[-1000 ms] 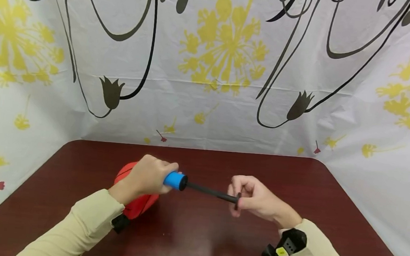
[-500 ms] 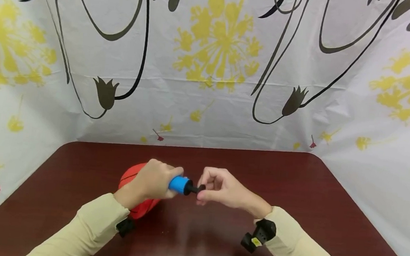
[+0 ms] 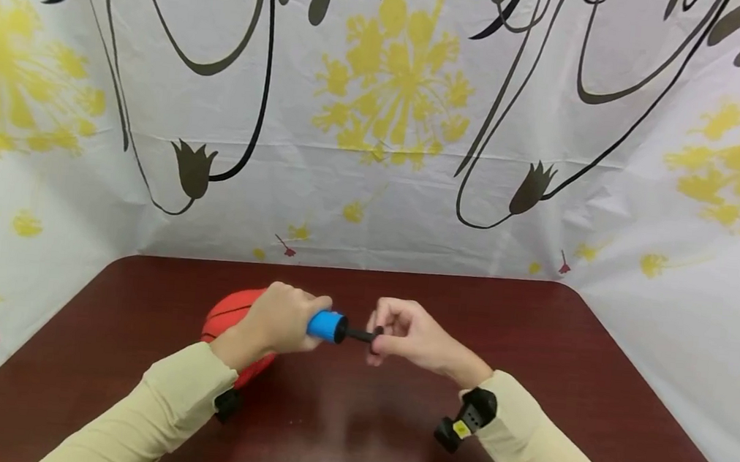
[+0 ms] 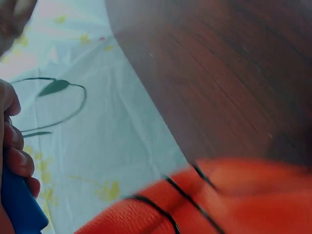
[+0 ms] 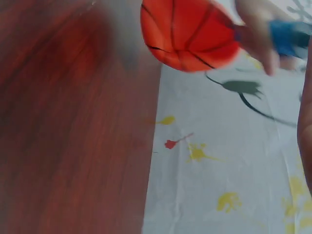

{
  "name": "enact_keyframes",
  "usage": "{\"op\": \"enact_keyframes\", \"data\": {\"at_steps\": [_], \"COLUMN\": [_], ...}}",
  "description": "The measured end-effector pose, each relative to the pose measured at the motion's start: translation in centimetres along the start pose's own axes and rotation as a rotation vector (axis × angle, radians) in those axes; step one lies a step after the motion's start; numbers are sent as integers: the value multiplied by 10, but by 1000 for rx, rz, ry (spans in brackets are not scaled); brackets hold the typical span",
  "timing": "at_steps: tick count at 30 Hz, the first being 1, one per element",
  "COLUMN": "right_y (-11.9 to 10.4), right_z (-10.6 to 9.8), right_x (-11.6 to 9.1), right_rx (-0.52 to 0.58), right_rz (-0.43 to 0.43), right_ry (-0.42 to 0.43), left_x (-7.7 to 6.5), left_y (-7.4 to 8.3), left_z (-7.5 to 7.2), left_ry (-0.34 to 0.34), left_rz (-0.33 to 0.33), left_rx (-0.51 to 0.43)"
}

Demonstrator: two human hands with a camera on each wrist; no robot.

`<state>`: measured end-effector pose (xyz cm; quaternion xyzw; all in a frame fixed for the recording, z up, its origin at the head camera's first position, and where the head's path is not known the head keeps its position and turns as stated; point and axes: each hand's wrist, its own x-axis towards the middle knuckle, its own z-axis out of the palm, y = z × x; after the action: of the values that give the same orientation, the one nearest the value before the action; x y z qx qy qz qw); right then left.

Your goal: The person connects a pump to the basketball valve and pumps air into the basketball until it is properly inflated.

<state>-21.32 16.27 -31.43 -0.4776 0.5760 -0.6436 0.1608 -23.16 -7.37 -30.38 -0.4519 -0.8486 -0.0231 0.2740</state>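
My left hand (image 3: 275, 319) grips the blue barrel of a small hand pump (image 3: 325, 325), held above the table. A short length of the pump's black rod shows at the barrel's right end. My right hand (image 3: 418, 342) pinches the black handle at the rod's tip between thumb and fingers. A red ball (image 3: 231, 312) with black lines, like a basketball, sits behind my left hand and wrist, partly hidden by them. In the right wrist view the ball (image 5: 187, 34) lies at the pump's other end, close to the left hand; blur hides the exact join.
The dark red-brown table (image 3: 352, 435) spreads beneath both hands. A white cloth (image 3: 372, 209) with yellow flowers and dark stems hangs behind it and along both sides. Each wrist wears a black camera, the right wrist's camera (image 3: 467, 419) showing a yellow mark.
My right hand has moved left, pushing the long rod mostly into the barrel, then slid slightly back right. The left hand keeps its grip; the ball shifts a little.
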Motion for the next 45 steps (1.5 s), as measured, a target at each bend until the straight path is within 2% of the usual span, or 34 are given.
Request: {"op": "enact_keyframes", "data": {"at_steps": [3, 6, 9, 13, 15, 17, 21, 24, 27, 30, 34, 37, 39, 45], "right_y": [3, 1, -7, -17, -16, -10, 5, 9, 7, 4, 1, 4, 8, 9], "right_z": [3, 3, -2, -16, -22, -25, -17, -9, -7, -11, -23, -25, -21, 1], "right_x": [4, -3, -16, -32, -36, -35, -18, -7, -6, -17, -38, -42, -35, -4], "right_rx": [-74, -72, 19, 171, 203, 187, 94, 19, 1, 74, 259, 312, 293, 81], "right_rz": [40, 66, 51, -1, -19, -24, -14, 13, 59, 74, -9, -47, -41, -17], "right_ry": [33, 22, -20, -144, -179, -160, -56, 15, 21, -35, -143, -185, -166, -18], "left_x": [3, 3, 2, -3, -4, -1, 12, 17, 15, 9, 1, -1, 0, 8], "left_y": [5, 7, 5, -3, -4, -1, 8, 12, 13, 12, 6, 2, 3, 13], "left_z": [1, 1, -2, -7, -9, -9, -8, -7, -5, -4, -4, -4, -4, -3], "left_ry": [6, 4, 2, -4, -20, -39, -47, -46, -79, -110, -121, -114, -99, -17], "left_rz": [28, 78, 95, 46, 30, 28, 47, 34, 19, 6, -31, -42, -35, 8], "left_rx": [-6, -10, -14, -7, 14, 50, 110, 97, 48, 8, 31, 59, 56, 20]}}
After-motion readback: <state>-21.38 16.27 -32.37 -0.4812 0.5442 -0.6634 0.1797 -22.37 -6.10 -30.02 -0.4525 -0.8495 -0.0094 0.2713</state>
